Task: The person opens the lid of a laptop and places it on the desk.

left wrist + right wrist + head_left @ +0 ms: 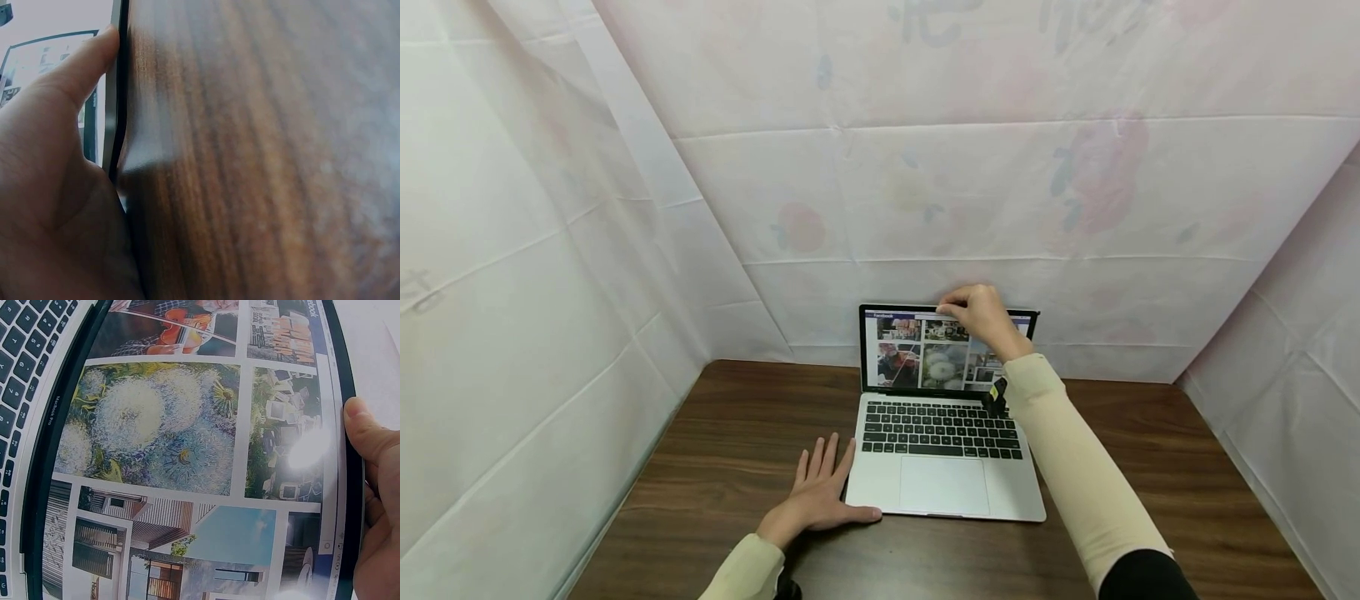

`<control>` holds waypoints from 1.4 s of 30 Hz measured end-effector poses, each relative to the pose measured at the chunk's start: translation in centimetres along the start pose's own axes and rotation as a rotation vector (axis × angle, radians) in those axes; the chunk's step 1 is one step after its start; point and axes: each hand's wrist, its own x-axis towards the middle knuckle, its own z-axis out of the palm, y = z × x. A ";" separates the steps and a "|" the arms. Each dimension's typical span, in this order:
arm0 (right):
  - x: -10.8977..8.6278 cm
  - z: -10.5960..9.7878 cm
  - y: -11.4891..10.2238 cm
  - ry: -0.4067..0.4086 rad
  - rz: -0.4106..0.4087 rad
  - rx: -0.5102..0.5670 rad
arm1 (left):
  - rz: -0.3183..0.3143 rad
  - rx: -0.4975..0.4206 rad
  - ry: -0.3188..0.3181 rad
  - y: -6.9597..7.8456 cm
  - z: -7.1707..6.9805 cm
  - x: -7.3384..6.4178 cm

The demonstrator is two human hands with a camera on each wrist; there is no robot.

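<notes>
A silver laptop (pixel 880 487) stands opened on the table, its lit screen (pixel 898 362) filled with a page of pictures. At the middle of the screen's top edge, my right hand (pixel 985 317) pinches the lid, and the right wrist view shows the thumb (pixel 360 425) on the front bezel. My left hand (pixel 816 500) lies at the base's front left corner with its fingers spread. Its thumb (pixel 84 65) rests on the corner, while the other fingers lie along the left side of the base. The right forearm crosses over part of the keyboard (pixel 936 425).
The dark wooden table (pixel 737 450) extends to both sides of the laptop. A pale printed cloth (pixel 962 192) hangs close behind the lid, with more cloth along the left and right sides. Small dark devices sit at both wrists.
</notes>
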 end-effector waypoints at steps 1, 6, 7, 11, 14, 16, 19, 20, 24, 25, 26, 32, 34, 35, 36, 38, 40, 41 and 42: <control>0.0 0.0 0.0 0.001 0.002 0.001 | 0.002 0.001 0.000 0.0 0.0 0.0; -0.1 0.0 0.2 0.005 0.005 0.005 | 0.008 0.000 -0.002 0.0 0.0 0.2; -0.2 -0.1 0.2 0.006 0.003 0.001 | 0.008 0.000 -0.003 0.0 0.1 0.2; -0.3 -0.1 0.3 0.006 -0.010 -0.026 | 0.006 0.009 -0.007 0.0 0.2 0.4; -0.3 -0.2 0.4 0.002 -0.018 -0.031 | 0.009 0.020 -0.007 0.0 0.3 0.6; -0.4 -0.3 0.5 -0.002 -0.017 -0.025 | 0.013 0.024 -0.004 0.0 0.3 0.7; -0.5 -0.4 0.4 -0.007 -0.023 -0.020 | 0.013 0.029 -0.009 0.0 0.3 0.9; -0.5 -0.4 0.4 -0.009 -0.025 -0.018 | 0.013 0.029 -0.008 0.0 0.3 1.0; -0.7 -0.5 0.2 -0.020 -0.046 -0.016 | 0.021 0.023 -0.004 0.1 -0.2 0.7; -0.8 -0.6 0.2 -0.025 -0.051 -0.016 | 0.025 0.016 -0.002 0.1 -0.4 0.6; -0.8 -0.6 0.2 -0.031 -0.055 -0.015 | 0.037 0.001 0.001 0.2 -0.6 0.4; -1.0 -1.1 0.1 -0.059 -0.053 -0.004 | 0.069 -0.035 -0.008 1.1 -2.1 0.0; -1.2 -1.3 0.1 -0.065 -0.059 -0.004 | 0.065 -0.023 -0.013 1.3 -2.4 0.1; -1.2 -1.4 0.1 -0.070 -0.065 -0.005 | 0.063 -0.016 -0.015 1.5 -2.6 0.1; -1.3 -1.5 0.1 -0.075 -0.068 -0.006 | 0.061 -0.010 -0.016 1.6 -2.8 0.1; -1.6 -1.7 0.2 -0.087 -0.075 -0.016 | 0.052 0.007 -0.024 1.6 -3.0 0.1; -1.9 -2.1 0.3 -0.104 -0.068 -0.024 | 0.049 0.014 -0.023 1.5 -3.2 0.2; -2.1 -2.3 0.3 -0.114 -0.060 -0.028 | 0.050 0.008 -0.020 1.4 -3.3 0.3; -2.4 -2.6 0.4 -0.122 -0.051 -0.036 | 0.048 0.005 -0.018 1.3 -3.5 0.3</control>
